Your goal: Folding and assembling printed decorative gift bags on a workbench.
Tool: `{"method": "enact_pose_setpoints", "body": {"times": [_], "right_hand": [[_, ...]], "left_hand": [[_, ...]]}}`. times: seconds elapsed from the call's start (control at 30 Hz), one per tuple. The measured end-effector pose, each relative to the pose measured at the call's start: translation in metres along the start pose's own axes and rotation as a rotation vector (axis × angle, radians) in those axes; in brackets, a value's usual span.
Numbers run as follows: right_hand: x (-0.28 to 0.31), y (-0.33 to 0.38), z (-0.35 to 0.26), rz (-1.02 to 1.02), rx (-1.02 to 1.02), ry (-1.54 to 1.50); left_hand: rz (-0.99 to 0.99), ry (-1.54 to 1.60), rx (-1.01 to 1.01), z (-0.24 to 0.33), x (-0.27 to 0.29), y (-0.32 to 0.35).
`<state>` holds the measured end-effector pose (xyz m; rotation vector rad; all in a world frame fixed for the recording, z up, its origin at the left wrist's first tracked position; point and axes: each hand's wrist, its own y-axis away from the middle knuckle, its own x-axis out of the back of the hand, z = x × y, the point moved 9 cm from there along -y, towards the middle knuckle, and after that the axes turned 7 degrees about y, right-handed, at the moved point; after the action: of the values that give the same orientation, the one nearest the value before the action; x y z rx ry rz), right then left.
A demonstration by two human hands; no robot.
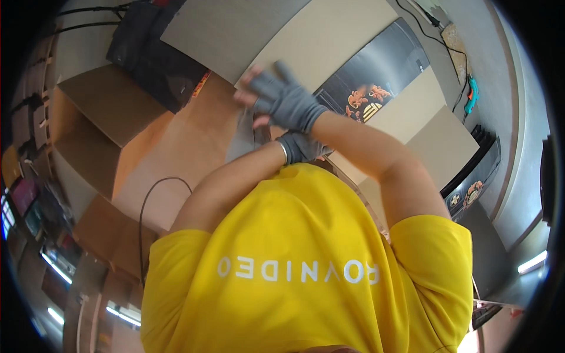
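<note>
Reaching near the pale panel [329,35] seemed underway; right hand [285,103] had fingers spread, apparently empty; left hand [301,147] (fingers hidden) couldn't be judged. Next probably needed controlled contact.

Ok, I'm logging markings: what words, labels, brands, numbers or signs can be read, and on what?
Yellow shirt: large white capitals, upside down in view; readable, but I won't copy the wording.
Black panel: round gold emblem with orange figures; its small pale marks are too small to read.
Black stack, picture's right: orange figures, pale emblem; any wording too small to read.
</note>
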<state>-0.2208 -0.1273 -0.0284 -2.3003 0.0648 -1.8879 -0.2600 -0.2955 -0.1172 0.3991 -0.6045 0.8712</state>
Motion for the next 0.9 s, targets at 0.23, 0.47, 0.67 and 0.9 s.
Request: {"method": "enact_pose_setpoints", "body": {"times": [0.23, 0.47, 0.67, 0.9], "right_hand": [[0.038, 0.001, -0.015, 0.321, -0.286, -0.586], [0.231, 0.268, 0.041, 0.597, -1.298, 0.314], [0.169, 0.456, -0.012, 1.024, -1.632, -0.906], [0.153, 0.300, 0.017, 0.290, -1.376, 0.081]], "left_hand": [[0.330, -0.272, -0.227, 0.031, 0.062, 0.004], [0.251, 0.053, 0.143, 0.021, 0.148, -0.043], [-0.045, -0.275, 0.276, 0.004, 0.160, -0.113], [-0.021, -0.539, 0.156, -0.012, 0.169, -0.122]]}}
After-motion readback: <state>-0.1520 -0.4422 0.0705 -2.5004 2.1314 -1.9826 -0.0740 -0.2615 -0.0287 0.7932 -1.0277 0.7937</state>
